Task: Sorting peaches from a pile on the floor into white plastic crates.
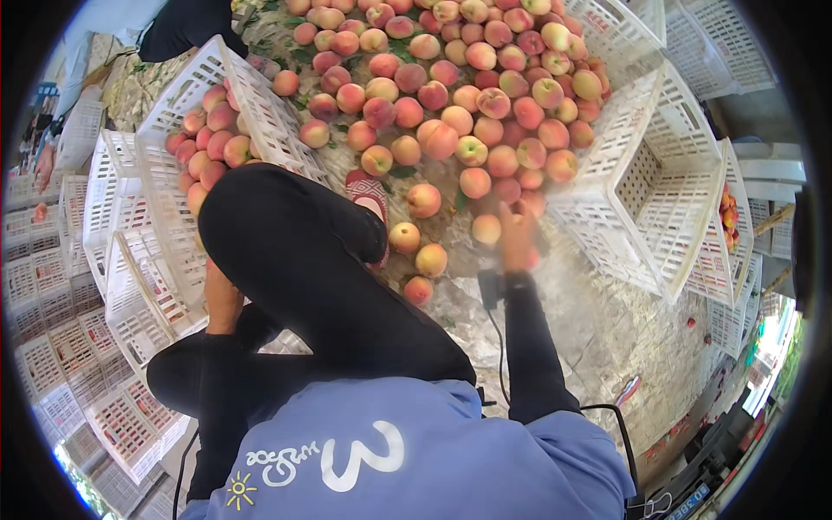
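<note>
A large heap of peaches point(437, 139) lies on the stone-like floor in front of me, with scattered green leaves. My right hand point(517, 242), blurred, reaches to the heap's near right edge, close beside a yellow-red peach point(486, 230). Whether its fingers hold a peach is unclear. My left hand point(222, 300) hangs by the white plastic crate point(276, 123) on the left, its fingers mostly hidden by my raised knee. Inside that crate several peaches point(220, 144) are piled up. A few loose peaches point(430, 260) rest near my patterned red shoe point(368, 195).
A white crate point(650, 175) lies tilted on its side at the right, its opening visible. Behind it another crate point(728, 240) contains reddish fruit. Stacked crates point(52, 273) line the far left. At the top left, another person's dark-clothed leg point(188, 29) borders the heap.
</note>
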### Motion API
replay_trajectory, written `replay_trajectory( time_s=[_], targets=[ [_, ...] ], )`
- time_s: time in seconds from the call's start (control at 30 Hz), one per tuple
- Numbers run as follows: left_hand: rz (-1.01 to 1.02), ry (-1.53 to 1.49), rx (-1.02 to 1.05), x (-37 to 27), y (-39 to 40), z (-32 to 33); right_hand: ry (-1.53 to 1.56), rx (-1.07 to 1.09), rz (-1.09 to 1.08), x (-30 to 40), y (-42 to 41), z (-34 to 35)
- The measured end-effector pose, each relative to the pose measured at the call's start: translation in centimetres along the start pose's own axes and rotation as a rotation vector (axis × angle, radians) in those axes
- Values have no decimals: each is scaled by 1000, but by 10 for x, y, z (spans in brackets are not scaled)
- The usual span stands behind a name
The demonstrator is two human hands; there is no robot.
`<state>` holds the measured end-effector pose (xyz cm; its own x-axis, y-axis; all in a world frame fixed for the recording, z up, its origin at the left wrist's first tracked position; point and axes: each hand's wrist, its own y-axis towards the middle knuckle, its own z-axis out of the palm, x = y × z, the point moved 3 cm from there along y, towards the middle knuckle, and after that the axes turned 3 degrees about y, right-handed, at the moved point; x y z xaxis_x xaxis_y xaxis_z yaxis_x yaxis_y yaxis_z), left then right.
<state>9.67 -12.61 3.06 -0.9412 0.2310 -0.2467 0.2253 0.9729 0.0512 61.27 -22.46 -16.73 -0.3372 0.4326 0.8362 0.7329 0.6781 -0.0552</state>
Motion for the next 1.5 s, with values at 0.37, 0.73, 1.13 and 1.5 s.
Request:
replay_trajectory(
  time_s=[0.37,0.73,1.13,1.5],
  targets=[
    [-114,-23,-11,-32,14,-12,682,303,757,-87,-6,35],
    [-255,29,197,-4,11,8,1039,592,993,69,-10,112],
    [-21,33,-62,-14,5,0,444,498,709,84,-7,85],
    [-156,-120,-123,-14,7,0,357,1136,1218,-50,-175,105]
  ],
)
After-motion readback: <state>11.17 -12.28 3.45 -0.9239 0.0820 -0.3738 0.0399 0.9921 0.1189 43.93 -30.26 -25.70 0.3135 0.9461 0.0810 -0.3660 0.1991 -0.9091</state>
